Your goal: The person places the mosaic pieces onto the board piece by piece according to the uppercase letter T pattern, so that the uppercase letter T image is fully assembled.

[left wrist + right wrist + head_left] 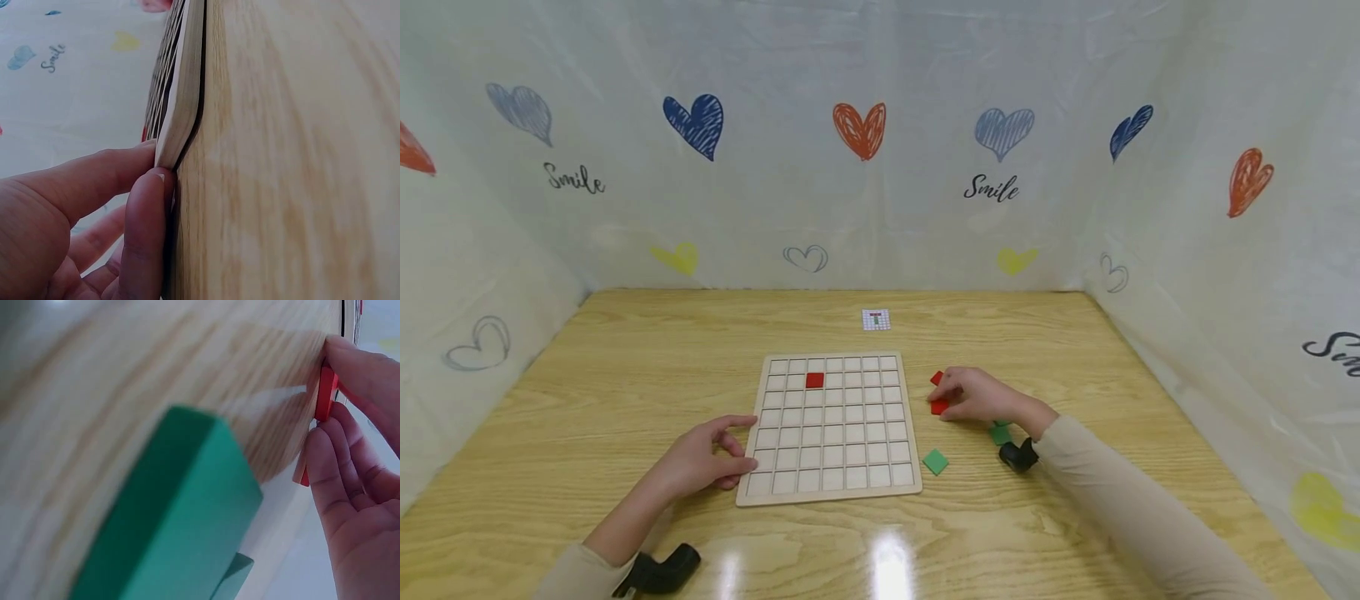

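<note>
A square wooden grid board (832, 437) lies on the table, with one red tile (815, 380) in its second row from the top. My left hand (711, 454) is at the board's left edge. In the left wrist view its fingertip and thumb (145, 231) touch the board's corner (181, 137). Right of the board, my right hand (981, 395) pinches a red square tile (326, 394) between thumb and finger, low over the table. Another red tile (937, 377) lies just beyond those fingers, partly hidden by them.
A green tile (936, 462) lies near the board's lower right corner. More green tiles (1001, 434) are under my right wrist, partly hidden. Behind the board lies a small card (876, 320) with a printed red and green grid pattern. A heart-printed white curtain (880, 225) encloses the table.
</note>
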`<state>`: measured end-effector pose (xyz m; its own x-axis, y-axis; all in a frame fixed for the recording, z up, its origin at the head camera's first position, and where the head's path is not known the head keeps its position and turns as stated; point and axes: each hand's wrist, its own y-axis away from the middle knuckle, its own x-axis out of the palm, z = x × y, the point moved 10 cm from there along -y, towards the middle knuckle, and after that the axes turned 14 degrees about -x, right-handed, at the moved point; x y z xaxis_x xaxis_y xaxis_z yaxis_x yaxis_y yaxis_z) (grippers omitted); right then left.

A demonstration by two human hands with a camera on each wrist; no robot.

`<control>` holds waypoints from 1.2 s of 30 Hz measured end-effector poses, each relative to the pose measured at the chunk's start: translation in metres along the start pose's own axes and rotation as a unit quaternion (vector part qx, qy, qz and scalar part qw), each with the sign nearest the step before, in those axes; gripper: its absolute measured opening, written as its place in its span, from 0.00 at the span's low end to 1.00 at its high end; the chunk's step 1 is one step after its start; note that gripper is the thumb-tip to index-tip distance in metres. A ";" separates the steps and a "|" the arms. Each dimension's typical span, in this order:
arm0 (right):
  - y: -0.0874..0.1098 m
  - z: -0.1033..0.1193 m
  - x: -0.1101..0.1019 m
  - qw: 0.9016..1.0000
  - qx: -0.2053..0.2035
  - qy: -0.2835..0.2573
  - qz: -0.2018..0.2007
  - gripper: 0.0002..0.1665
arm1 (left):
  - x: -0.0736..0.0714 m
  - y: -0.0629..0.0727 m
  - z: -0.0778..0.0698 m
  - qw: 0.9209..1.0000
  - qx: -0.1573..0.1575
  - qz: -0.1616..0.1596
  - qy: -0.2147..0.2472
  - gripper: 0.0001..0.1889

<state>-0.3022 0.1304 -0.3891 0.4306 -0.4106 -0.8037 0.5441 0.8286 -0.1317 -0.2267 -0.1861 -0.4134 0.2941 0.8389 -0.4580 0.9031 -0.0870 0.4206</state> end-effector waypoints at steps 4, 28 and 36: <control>-0.001 -0.001 0.000 1.000 0.002 -0.002 0.000 0.15 | 0.000 0.000 0.000 1.000 0.000 -0.001 -0.001 0.36; -0.029 0.005 -0.003 1.000 -0.001 -0.019 -0.020 0.16 | -0.001 -0.002 0.006 1.000 -0.013 -0.010 -0.009 0.36; -0.040 0.010 -0.004 1.000 -0.001 -0.016 -0.018 0.16 | 0.000 -0.001 0.002 1.000 0.000 -0.001 -0.006 0.36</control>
<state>-0.3185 0.0953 -0.3751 0.4327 -0.4521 -0.7800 0.5590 0.8133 -0.1613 -0.2270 -0.1868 -0.4153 0.2952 0.8325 -0.4688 0.9040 -0.0846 0.4191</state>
